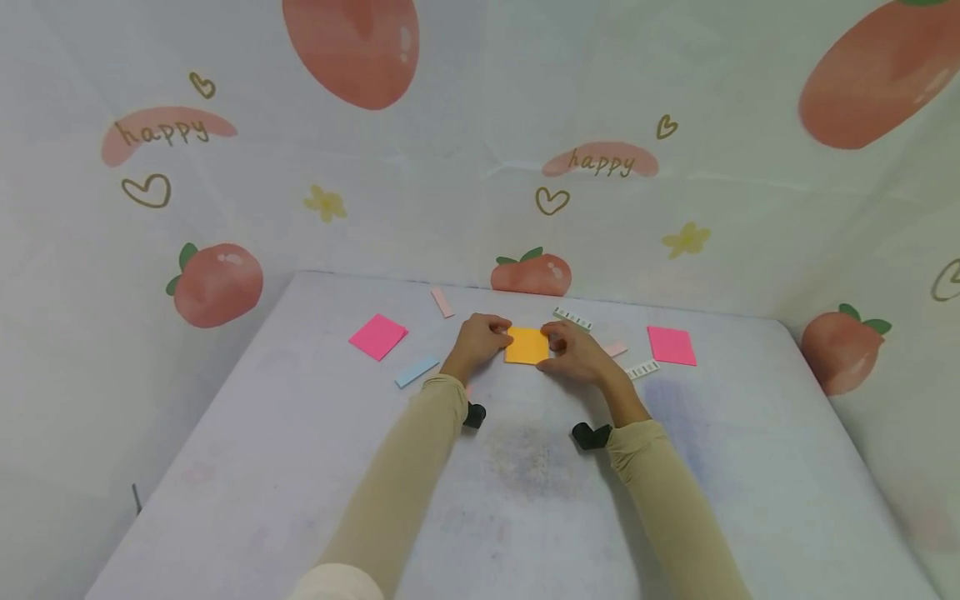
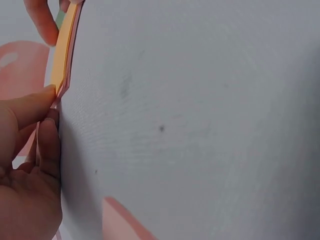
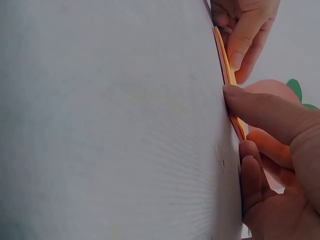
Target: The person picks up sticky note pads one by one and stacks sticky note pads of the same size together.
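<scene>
At mid-table, orange square (image 1: 527, 347): between both hands, pinkish layer (image 2: 73, 44) beneath (edge-on in wrist views); layers could skew if pulls differ.
Left hand (image 1: 478, 340): pinches its left edge.
Right hand (image 1: 576, 354): pinches its right edge; over-squeezing could buckle it.
Pink strip (image 1: 616, 350): just beside right hand; a wide swing could sweep it.
</scene>
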### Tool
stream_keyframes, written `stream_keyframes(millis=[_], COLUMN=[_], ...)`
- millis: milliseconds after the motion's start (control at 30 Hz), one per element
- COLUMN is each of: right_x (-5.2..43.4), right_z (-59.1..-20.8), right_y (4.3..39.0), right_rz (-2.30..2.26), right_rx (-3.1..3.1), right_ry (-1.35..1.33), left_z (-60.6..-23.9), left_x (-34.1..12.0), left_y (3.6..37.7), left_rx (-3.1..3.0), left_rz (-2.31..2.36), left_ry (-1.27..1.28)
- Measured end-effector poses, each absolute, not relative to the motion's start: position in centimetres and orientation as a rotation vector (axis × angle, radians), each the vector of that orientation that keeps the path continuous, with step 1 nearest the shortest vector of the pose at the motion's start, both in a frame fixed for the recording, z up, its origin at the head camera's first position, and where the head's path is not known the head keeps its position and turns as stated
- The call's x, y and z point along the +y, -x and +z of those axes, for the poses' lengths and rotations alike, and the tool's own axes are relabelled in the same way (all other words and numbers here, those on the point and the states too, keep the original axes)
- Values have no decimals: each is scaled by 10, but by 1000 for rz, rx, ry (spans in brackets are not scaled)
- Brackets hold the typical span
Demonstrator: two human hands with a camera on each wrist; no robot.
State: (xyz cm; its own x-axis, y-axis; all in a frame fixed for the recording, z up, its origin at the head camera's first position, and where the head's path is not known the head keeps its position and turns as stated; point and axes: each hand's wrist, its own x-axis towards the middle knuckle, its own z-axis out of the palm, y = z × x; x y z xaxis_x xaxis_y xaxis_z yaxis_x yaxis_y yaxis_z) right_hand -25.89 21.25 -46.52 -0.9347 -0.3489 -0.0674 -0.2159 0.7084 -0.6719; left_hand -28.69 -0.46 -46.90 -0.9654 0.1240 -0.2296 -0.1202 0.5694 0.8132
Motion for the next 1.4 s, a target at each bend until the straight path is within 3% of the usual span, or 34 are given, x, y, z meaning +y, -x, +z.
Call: stream_keyframes(millis=[600, 933, 1400], right_x=[204, 196, 202], right_z=[-448, -441, -439], right_y=[253, 249, 253], right_rz=[-919, -339, -115], right_rx=[2784, 3252, 3190], right_ry=[421, 456, 296], left_z=[-469, -469, -469], left_x=[-2, -4, -7], left_y=[288, 287, 286], left_rx=[2562, 2591, 2562], left_rz=[1301, 1282, 1302], left_ry=[-26, -73, -50])
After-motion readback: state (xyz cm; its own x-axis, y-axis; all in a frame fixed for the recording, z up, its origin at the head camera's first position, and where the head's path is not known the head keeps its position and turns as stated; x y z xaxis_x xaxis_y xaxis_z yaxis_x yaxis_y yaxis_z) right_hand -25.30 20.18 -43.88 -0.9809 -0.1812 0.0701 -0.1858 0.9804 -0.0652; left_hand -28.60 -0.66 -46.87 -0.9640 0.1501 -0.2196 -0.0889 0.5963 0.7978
